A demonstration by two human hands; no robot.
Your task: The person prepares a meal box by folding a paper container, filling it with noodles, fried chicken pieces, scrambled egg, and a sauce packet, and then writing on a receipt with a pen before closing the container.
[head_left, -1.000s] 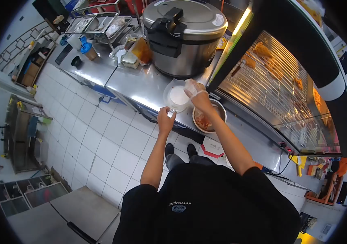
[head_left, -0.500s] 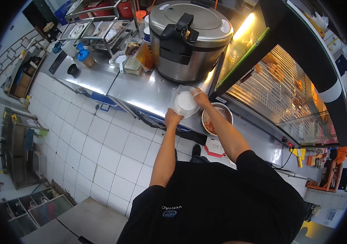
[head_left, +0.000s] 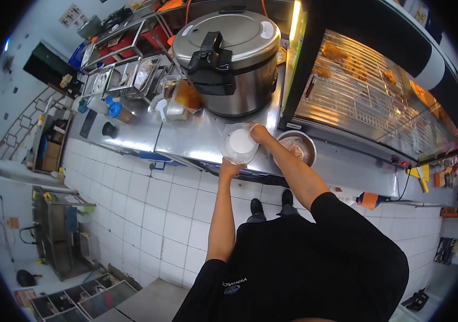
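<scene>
Over the front edge of the steel counter, my two hands hold a clear plastic bag (head_left: 230,131) between them. Inside the bag is a round white thing (head_left: 241,141); whether it is food or a container I cannot tell. My left hand (head_left: 230,168) is closed on the near lower side of the bag. My right hand (head_left: 260,133) grips its upper right rim, fingers bent and partly hidden. Just right of the bag, under my right forearm, stands a steel bowl (head_left: 311,148) with pale pieces and a plastic bag in it. A large rice cooker (head_left: 245,86), lid shut, stands behind the bag.
A lit glass warming cabinet (head_left: 342,80) with fried food on racks stands to the right. Left along the counter (head_left: 183,137) are a white scoop (head_left: 161,109), food tubs, a blue-lidded jug (head_left: 116,109) and a black cup (head_left: 108,129). White floor tiles (head_left: 180,198) lie below.
My view has shifted, so the cooker and cabinet appear farther left. Both hands still hold the bag, which stays just left of the steel bowl.
</scene>
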